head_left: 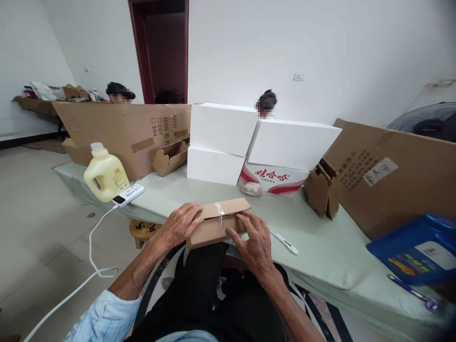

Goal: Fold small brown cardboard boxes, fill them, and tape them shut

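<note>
A small brown cardboard box (210, 232) lies at the table's front edge, tilted toward me. A strip of clear tape (219, 209) crosses the seam of its lid at the middle. My left hand (183, 221) grips the box's left end, fingers on top. At the right end my right hand (252, 235) holds on, its thumb on the front face and its fingers over the lid edge. A narrow gap shows along the lid seam near the right fingers. Just right of that hand lies a white utility knife (284, 240).
White boxes (221, 130) and a red-and-white carton (272, 179) stand ahead. Left are a yellow jug (105, 173) and a white power bank (128, 194) with a cable. A blue jug (416, 249) and purple-handled tool (413, 292) lie right. Two people sit behind the boxes.
</note>
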`<state>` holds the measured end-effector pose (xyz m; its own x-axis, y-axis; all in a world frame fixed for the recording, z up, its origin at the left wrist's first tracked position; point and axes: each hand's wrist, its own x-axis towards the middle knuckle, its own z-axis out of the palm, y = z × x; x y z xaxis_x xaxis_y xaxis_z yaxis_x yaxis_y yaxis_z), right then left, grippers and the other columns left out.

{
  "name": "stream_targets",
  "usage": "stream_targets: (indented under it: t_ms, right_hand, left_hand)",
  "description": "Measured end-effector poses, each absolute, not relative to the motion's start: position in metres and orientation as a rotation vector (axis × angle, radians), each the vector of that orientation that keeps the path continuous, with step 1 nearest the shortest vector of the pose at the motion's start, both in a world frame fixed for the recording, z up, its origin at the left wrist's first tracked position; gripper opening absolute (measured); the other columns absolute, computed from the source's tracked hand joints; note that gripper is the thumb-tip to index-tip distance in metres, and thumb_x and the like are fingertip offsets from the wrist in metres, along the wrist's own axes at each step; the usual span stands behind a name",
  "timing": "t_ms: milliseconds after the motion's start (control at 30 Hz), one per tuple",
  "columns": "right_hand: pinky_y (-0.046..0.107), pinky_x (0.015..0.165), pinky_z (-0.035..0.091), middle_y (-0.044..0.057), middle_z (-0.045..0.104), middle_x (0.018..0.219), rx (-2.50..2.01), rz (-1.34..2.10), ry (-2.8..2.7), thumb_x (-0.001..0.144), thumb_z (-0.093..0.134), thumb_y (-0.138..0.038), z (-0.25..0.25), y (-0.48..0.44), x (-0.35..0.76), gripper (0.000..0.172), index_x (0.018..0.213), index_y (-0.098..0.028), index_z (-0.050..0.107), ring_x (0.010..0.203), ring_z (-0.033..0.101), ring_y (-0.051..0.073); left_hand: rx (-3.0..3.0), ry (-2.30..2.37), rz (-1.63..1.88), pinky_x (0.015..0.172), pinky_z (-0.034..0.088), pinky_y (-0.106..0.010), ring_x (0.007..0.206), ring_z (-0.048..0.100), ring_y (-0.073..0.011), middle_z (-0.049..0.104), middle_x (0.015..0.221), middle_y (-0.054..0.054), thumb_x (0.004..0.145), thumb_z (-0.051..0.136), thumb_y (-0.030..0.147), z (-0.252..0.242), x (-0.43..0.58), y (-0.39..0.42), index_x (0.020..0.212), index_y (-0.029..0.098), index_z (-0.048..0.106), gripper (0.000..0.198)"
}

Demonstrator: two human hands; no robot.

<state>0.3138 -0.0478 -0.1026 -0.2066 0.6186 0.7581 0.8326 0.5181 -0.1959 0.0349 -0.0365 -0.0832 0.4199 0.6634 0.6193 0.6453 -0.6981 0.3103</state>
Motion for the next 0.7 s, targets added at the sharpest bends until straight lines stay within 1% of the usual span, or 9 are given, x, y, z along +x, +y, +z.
stream_targets:
  t_ms: [100, 200, 233, 333, 500, 600, 700]
  right_hand:
    - [0.049, 0.098, 0.047, 0.012, 0.071, 0.133, -1.171, -0.351, -1.987, 0.098, 0.068, -0.044, -0.104, -0.048, 0.315, 0.036, 0.126, -0.021, 0.070, 0.117, 0.059, 0.034]
    - [0.051, 0.103, 0.045, 0.011, 0.072, 0.130, -1.140, -0.326, -2.061, 0.098, 0.069, -0.040, -0.102, -0.050, 0.310, 0.037, 0.130, -0.022, 0.070, 0.129, 0.055, 0.036]
    - [0.050, 0.104, 0.045, 0.010, 0.072, 0.127, -1.132, -0.300, -2.085, 0.097, 0.069, -0.038, -0.101, -0.052, 0.307, 0.037, 0.130, -0.022, 0.069, 0.130, 0.055, 0.035]
    - [0.047, 0.100, 0.046, 0.009, 0.071, 0.121, -1.116, -0.223, -2.098, 0.097, 0.069, -0.033, -0.097, -0.055, 0.298, 0.032, 0.128, -0.024, 0.070, 0.122, 0.058, 0.032]
    - [0.045, 0.097, 0.047, 0.008, 0.071, 0.115, -1.060, -0.158, -2.069, 0.098, 0.067, -0.032, -0.094, -0.054, 0.296, 0.022, 0.118, -0.024, 0.071, 0.113, 0.058, 0.030]
    - [0.045, 0.094, 0.047, 0.008, 0.073, 0.110, -1.042, -0.133, -2.021, 0.102, 0.062, -0.033, -0.097, -0.052, 0.297, 0.020, 0.116, -0.023, 0.072, 0.107, 0.060, 0.029]
    - [0.046, 0.095, 0.047, 0.008, 0.075, 0.106, -1.034, -0.096, -1.878, 0.105, 0.057, -0.038, -0.104, -0.050, 0.297, 0.022, 0.113, -0.023, 0.072, 0.102, 0.064, 0.028]
  left_hand:
    - [2.647, 1.220, 1.182, 0.107, 0.058, -0.047, 0.125, 0.068, -0.0283, 0.073, 0.127, -0.012, 0.108, 0.050, 0.027, -0.084, 0.038, -0.036, 0.126, 0.020, 0.063, 0.023]
    - [2.619, 1.215, 1.164, 0.100, 0.060, -0.043, 0.114, 0.071, -0.0260, 0.075, 0.120, -0.011, 0.110, 0.046, 0.027, -0.079, 0.040, -0.039, 0.125, 0.019, 0.064, 0.025]
    - [2.602, 1.208, 1.162, 0.098, 0.060, -0.041, 0.111, 0.072, -0.0250, 0.075, 0.118, -0.011, 0.110, 0.045, 0.027, -0.077, 0.040, -0.041, 0.125, 0.020, 0.064, 0.025]
    - [2.560, 1.164, 1.192, 0.102, 0.058, -0.041, 0.116, 0.070, -0.0240, 0.075, 0.121, -0.010, 0.110, 0.046, 0.026, -0.072, 0.042, -0.045, 0.124, 0.021, 0.066, 0.025]
    - [2.526, 1.106, 1.201, 0.108, 0.054, -0.043, 0.127, 0.066, -0.0245, 0.073, 0.130, -0.011, 0.108, 0.050, 0.022, -0.069, 0.041, -0.047, 0.120, 0.022, 0.068, 0.022]
    - [2.511, 1.080, 1.141, 0.107, 0.053, -0.043, 0.128, 0.065, -0.0248, 0.072, 0.133, -0.011, 0.104, 0.054, 0.018, -0.067, 0.039, -0.047, 0.117, 0.022, 0.068, 0.020]
    - [2.483, 1.057, 1.103, 0.106, 0.052, -0.042, 0.125, 0.065, -0.0247, 0.071, 0.132, -0.010, 0.100, 0.057, 0.015, -0.063, 0.038, -0.049, 0.113, 0.022, 0.068, 0.019]
